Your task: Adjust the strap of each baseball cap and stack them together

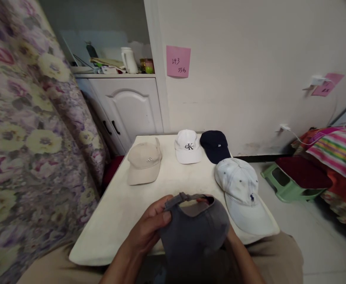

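Note:
A dark grey baseball cap [193,230] is held up over the near edge of the table, its back opening and adjustable strap facing up. My left hand [153,223] pinches the strap side, thumb on the outside. My right hand [231,236] grips the far right side, most of its fingers hidden behind the cap. On the table, a beige cap [144,162] lies at the left. A white cap [188,146] with black letters and a navy cap [216,146] sit at the back. To the right rests a pale washed denim cap [239,185] with a small dark logo.
The cream-covered table [110,225] stands against the wall and over my knees. A floral curtain [42,130] hangs on the left, beside a white cabinet [128,102]. At right are a green stool [291,185] and a striped cloth [341,152].

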A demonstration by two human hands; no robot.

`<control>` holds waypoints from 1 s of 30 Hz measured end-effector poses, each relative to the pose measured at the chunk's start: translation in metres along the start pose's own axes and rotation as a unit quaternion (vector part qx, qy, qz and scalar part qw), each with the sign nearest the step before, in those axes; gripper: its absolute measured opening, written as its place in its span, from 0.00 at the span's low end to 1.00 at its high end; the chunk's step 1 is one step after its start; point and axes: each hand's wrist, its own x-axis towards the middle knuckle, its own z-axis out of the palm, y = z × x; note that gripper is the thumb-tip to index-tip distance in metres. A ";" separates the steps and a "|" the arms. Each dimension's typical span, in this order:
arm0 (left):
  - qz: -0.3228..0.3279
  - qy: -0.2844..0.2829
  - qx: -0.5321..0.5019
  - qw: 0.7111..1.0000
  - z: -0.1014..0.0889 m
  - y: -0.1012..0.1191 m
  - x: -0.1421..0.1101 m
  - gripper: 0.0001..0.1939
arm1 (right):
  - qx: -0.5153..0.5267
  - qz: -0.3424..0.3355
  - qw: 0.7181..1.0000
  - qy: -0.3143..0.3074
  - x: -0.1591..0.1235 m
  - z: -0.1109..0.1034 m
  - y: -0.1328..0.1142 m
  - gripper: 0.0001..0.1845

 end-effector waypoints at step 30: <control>0.006 -0.014 0.265 0.964 0.013 -0.010 -0.019 0.08 | -0.041 0.020 0.975 -0.217 -0.055 0.025 -0.113 0.13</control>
